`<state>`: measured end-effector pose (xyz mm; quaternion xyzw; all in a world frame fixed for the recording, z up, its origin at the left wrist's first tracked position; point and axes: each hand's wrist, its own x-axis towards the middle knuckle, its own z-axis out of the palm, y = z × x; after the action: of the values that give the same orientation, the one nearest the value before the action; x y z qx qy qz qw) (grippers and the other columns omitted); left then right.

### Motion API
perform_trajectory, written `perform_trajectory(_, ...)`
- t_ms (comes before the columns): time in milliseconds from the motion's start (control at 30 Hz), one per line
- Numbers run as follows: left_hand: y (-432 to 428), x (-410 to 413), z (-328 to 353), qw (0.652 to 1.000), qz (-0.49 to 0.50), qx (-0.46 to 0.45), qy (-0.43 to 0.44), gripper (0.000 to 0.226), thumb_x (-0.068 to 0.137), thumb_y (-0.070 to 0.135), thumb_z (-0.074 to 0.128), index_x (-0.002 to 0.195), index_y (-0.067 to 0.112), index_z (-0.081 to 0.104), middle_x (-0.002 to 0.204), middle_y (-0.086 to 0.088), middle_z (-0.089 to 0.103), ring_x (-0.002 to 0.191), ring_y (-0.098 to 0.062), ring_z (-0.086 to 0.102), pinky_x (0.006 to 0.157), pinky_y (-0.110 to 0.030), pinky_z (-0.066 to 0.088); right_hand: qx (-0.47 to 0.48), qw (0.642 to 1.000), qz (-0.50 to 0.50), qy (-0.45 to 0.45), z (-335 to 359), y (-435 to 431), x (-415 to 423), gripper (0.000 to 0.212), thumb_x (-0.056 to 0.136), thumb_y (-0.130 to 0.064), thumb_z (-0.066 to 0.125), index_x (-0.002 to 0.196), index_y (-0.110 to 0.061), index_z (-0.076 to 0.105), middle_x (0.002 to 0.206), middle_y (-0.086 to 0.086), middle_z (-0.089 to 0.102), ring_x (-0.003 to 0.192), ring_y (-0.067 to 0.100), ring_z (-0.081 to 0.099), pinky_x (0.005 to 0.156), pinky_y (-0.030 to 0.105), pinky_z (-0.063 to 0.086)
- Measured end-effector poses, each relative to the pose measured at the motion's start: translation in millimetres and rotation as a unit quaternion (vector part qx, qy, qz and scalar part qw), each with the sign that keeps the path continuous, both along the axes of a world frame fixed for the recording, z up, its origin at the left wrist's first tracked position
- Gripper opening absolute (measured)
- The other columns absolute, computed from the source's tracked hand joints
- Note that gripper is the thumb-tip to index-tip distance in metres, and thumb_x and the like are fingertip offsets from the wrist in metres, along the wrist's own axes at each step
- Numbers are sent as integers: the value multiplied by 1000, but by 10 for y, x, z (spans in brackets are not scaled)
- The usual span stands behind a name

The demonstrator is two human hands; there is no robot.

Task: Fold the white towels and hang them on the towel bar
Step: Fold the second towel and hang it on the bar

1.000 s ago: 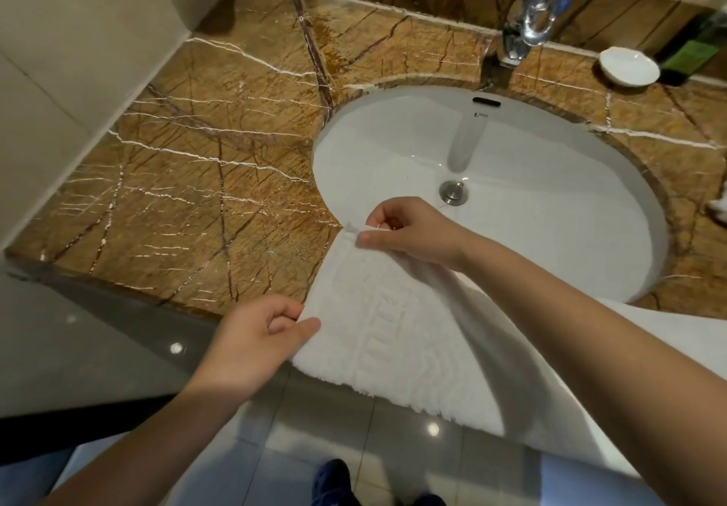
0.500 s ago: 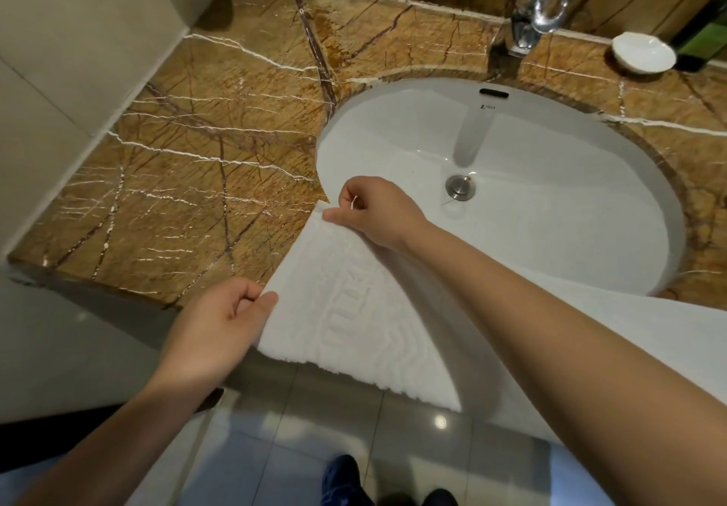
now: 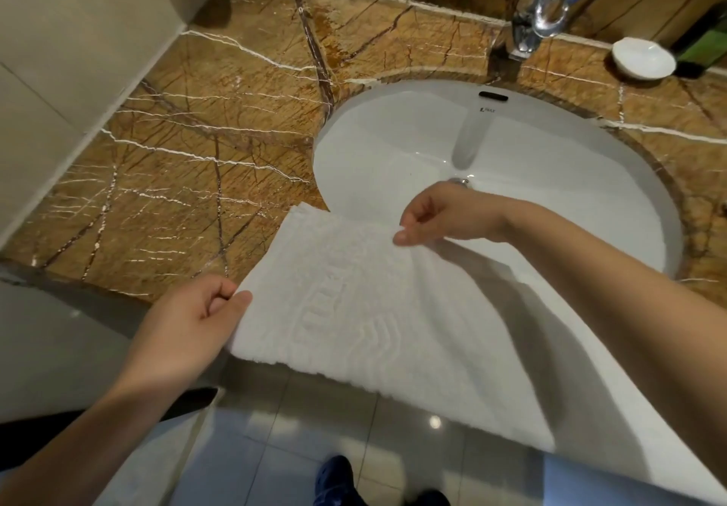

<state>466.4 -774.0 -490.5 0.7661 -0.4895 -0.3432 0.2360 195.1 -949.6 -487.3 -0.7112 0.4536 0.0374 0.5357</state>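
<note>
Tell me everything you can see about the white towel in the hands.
The white towel is thick terry with a raised pattern, spread over the marble counter edge and the sink front. The left hand pinches its near left corner; the right hand pinches its far edge above the sink. Its right end leaves the frame.

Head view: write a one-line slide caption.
Left hand and right hand pinch a white towel spread over the front of the marble counter and sink.
</note>
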Motion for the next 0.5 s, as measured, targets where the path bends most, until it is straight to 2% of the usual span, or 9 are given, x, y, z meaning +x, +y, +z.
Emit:
perform_trajectory(67,9,28,8,1000,-5,1,-20,23,90,24,58,69,17,62,53,-8,54,51,-26,46,57,-30,32,-63,997,-30,-17,-33,-20,19,39,85,-27,70,72,8,57,57,3,40,48,7,32,48,11,30)
perform_trajectory(133,16,77,29,999,-6,15,-45,21,91,27,56,72,20,63,64,-14,61,61,-35,55,59,-34,39,-76,997,-19,-15,-113,36,80,45,86,-28,68,76,13,56,57,5,39,47,7,31,49,12,30)
perform_trajectory(200,22,115,58,997,-2,21,-76,18,91,30,55,75,24,62,65,-9,63,64,-32,58,61,-42,46,-44,998,-33,-26,-199,90,89,50,88,-36,64,70,8,52,57,4,35,49,8,31,52,16,29)
perform_trajectory(267,23,114,108,994,8,16,-109,9,90,31,56,82,28,59,67,-1,63,66,-25,59,64,-47,49,17,998,-48,-43,-182,116,16,49,90,-43,59,61,-6,48,57,1,35,53,10,34,59,19,32)
perform_trajectory(300,24,103,122,990,7,20,-139,2,89,31,57,90,30,57,73,3,64,71,-23,60,65,-47,51,49,997,-39,-47,-146,124,-46,44,90,-40,60,57,-13,49,55,-3,38,53,9,37,63,20,35)
perform_trajectory(333,17,57,157,982,3,19,-187,14,88,29,58,101,31,54,83,5,64,79,-22,61,70,-47,52,74,996,-19,-48,-109,127,-122,39,91,-34,62,56,-18,51,52,-7,42,53,8,40,66,21,37)
perform_trajectory(400,-11,-63,202,959,-53,-39,-276,33,87,23,59,119,25,51,105,0,62,99,-25,58,82,-47,49,98,994,13,-36,-57,145,-275,34,89,-21,65,59,-17,51,50,-8,45,52,7,42,67,21,38)
perform_trajectory(433,-36,-153,210,951,-96,-89,-280,32,88,21,56,121,20,53,110,-4,61,104,-27,56,86,-45,44,102,994,20,-24,-51,159,-348,34,88,-19,66,60,-15,49,52,-7,44,53,8,42,66,20,37)
perform_trajectory(500,-99,-374,201,938,-201,-125,-255,31,93,27,46,121,19,57,121,-4,61,115,-24,53,94,-39,36,107,994,29,-1,-45,186,-478,34,88,-19,67,62,-11,46,55,-5,41,54,9,38,60,19,34)
